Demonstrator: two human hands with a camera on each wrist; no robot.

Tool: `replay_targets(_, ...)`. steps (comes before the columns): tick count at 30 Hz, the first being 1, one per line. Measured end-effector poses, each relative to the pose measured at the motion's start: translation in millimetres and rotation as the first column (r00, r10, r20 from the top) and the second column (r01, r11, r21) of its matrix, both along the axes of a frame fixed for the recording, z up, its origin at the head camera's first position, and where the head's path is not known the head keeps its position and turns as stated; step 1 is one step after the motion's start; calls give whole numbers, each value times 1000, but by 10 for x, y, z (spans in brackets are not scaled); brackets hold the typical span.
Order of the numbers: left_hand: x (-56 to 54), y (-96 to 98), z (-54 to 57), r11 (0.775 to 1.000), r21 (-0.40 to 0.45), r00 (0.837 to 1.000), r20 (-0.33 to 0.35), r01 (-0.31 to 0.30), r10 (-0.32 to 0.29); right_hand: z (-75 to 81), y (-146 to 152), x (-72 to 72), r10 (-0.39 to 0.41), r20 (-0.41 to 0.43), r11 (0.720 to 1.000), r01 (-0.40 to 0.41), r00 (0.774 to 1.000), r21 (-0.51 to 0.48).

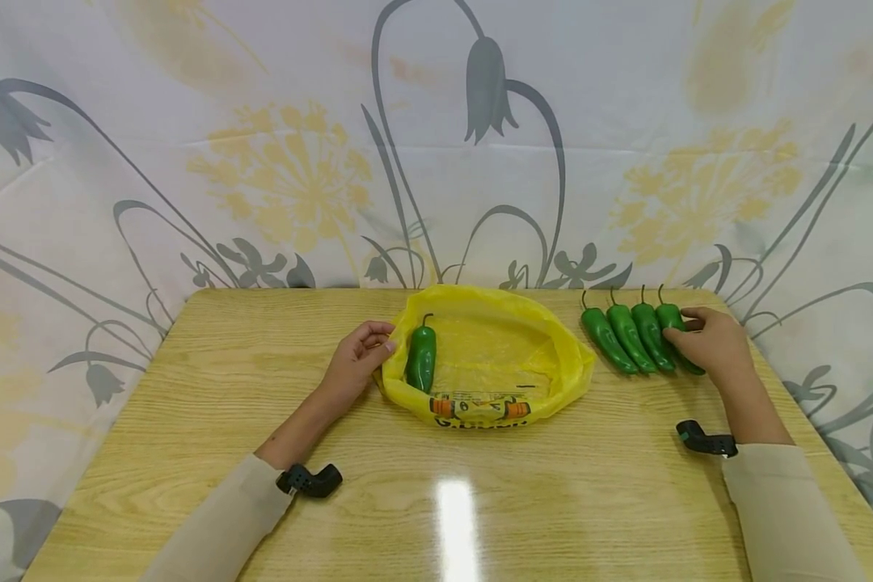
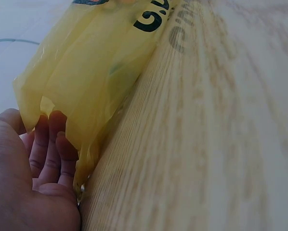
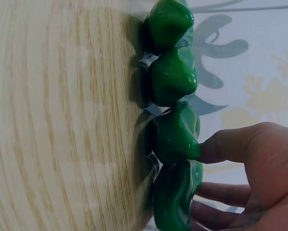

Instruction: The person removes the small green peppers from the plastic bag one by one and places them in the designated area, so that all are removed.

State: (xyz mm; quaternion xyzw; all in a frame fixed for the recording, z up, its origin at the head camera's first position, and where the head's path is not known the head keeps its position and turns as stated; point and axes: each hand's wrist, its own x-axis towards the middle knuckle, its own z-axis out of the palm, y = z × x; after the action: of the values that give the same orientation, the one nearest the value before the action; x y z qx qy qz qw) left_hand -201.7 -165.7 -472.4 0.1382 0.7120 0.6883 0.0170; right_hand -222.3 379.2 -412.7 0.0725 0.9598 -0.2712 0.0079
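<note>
A yellow plastic bag [image 1: 480, 412] lies with its mouth spread wide on the table. Inside it, along the left side, is one green chili pepper [image 1: 421, 356] with its stem toward the wall. My left hand [image 1: 360, 356] holds the bag's left rim; the left wrist view has its fingers partly behind the thin yellow film [image 2: 100, 72]. To the right of the bag, several green chili peppers lie side by side. My right hand [image 1: 716, 343] grips the rightmost chili pepper [image 1: 668, 314], thumb and fingers on opposite sides of it. In the right wrist view the thumb [image 3: 226, 144] also meets the neighbouring pepper [image 3: 175, 137].
The wooden table [image 1: 378, 509] ends at a patterned floral cloth [image 1: 436, 162] behind the bag and peppers. Dark wrist cameras sit on both forearms. Glare marks the table in front of the bag.
</note>
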Motion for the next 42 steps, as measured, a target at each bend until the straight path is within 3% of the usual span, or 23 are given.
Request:
replay_targets(13, 7, 3, 13, 1000, 11, 1000, -3, 6, -6, 51, -15, 27, -20, 29, 1000, 20, 999, -18)
replay_targets(22, -3, -3, 1, 1000, 1, 1000, -6, 5, -5, 179, -162, 59, -15, -117, 1000, 15, 993, 1)
replay_targets(29, -1, -2, 4, 1000, -2, 1000, -8, 6, -6, 339, -385, 119, 23, -126, 999, -27, 992, -27)
replay_targets(42, 8, 1, 13, 1000, -4, 1000, -2, 5, -5, 521, -868, 297, 112, -247, 982, -146, 962, -123)
